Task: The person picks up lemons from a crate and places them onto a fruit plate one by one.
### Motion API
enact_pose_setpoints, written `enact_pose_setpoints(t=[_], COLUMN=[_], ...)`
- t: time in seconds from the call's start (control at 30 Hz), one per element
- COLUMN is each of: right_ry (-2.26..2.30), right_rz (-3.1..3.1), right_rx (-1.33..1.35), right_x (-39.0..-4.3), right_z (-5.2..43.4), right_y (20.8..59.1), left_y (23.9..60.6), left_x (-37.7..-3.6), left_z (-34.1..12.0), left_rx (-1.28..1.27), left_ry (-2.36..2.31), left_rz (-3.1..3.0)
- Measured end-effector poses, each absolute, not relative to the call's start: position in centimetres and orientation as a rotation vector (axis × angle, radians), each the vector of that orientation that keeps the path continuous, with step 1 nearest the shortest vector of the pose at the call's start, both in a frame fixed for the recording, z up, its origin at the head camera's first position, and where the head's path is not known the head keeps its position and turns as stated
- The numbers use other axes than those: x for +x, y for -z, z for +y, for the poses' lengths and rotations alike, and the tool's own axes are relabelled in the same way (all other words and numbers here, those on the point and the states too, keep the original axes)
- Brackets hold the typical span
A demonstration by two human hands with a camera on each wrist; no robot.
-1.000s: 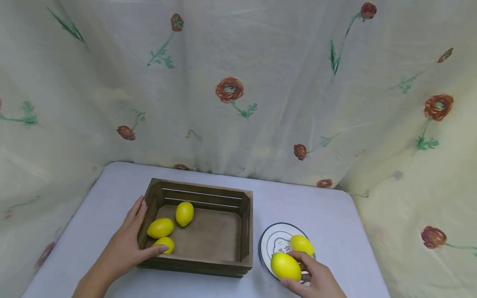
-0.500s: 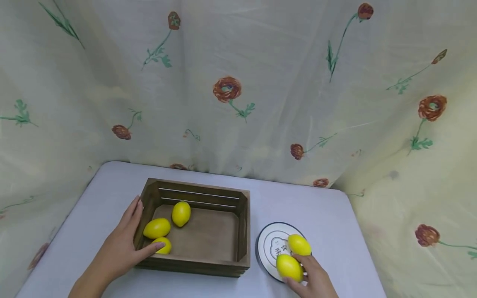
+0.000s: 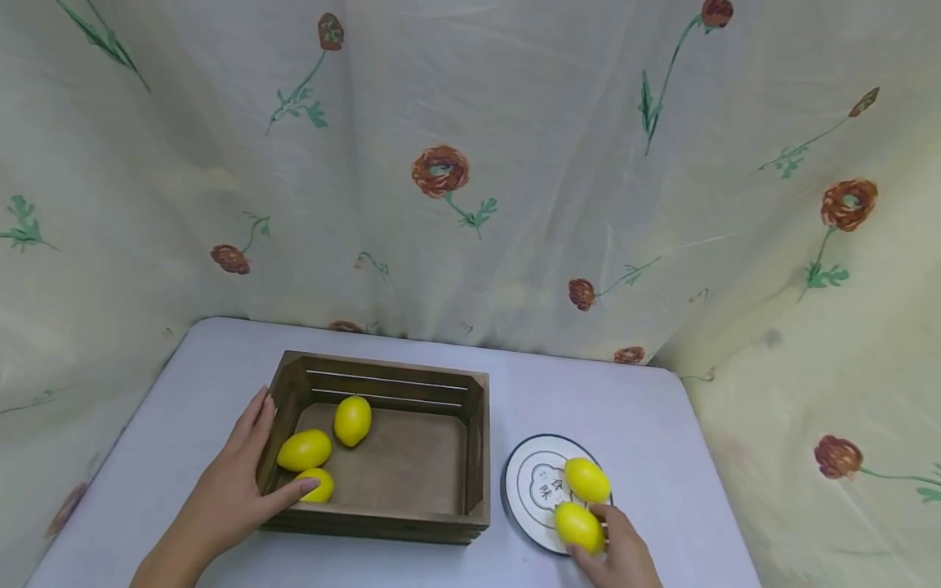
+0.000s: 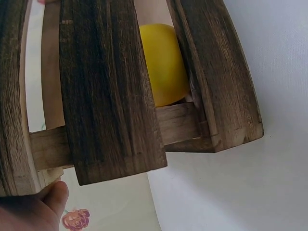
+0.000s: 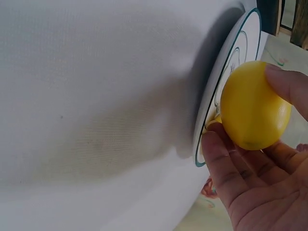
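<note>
Curtained tabletop point(image 3: 632, 408) recording booth

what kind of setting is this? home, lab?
Likely a staged recording booth, not a home kitchen: floral cloth hangs round a small white table, which carries only a wooden crate and a plate of lemons.

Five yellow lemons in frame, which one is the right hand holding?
The near yellow lemon on the white round plate, in the right hand. The other plate lemon and the three in the wooden crate lie free.

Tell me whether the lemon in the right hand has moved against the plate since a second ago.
Yes. The held lemon shifted right along the plate's near edge with the right hand.
</note>
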State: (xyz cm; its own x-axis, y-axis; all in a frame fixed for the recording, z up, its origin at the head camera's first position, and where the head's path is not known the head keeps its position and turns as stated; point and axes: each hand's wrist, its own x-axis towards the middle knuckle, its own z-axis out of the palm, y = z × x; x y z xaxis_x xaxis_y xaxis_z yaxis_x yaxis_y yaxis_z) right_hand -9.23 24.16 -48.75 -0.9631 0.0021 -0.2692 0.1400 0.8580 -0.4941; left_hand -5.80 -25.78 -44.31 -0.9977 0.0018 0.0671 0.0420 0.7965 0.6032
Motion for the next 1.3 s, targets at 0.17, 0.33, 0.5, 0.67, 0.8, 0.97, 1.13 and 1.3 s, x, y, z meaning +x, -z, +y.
enact_pose_setpoints(t=[0.17,0.33,0.5,0.67,0.8,0.97,1.13,1.3], right_ry=[0.721,0.691,0.684,0.686,0.658,0.654,0.65,0.655], right_rz=[2.802,2.844,2.841,2.836,2.834,2.835,2.815,2.816], right_rx=[0.093,0.093,0.117,0.135,0.143,0.149,0.187,0.186], right_x=[-9.2,-9.0,-8.9,-9.1,-9.1,-9.2,-9.3,-9.2], right_z=[24.3,24.5,24.4,24.4,24.5,24.6,24.6,24.5], right_y=[49.0,49.5,49.9,50.2,50.4,50.5,50.6,50.7], left_y=[44.4,44.3,44.1,44.1,44.0,44.0,44.0,44.1], left_x=[-5.7,-5.9,-6.1,-6.2,-6.1,-6.1,-6.2,-6.0], left_z=[-25.8,-25.7,-25.7,-25.5,-25.4,-25.4,-25.4,-25.4], left_rx=[-0.022,-0.004,0.001,0.014,0.021,0.016,0.025,0.031], left_ry=[0.981,0.981,0.978,0.977,0.977,0.978,0.987,0.979], left_rz=[-2.92,-2.934,-2.937,-2.939,-2.949,-2.944,-2.949,-2.951])
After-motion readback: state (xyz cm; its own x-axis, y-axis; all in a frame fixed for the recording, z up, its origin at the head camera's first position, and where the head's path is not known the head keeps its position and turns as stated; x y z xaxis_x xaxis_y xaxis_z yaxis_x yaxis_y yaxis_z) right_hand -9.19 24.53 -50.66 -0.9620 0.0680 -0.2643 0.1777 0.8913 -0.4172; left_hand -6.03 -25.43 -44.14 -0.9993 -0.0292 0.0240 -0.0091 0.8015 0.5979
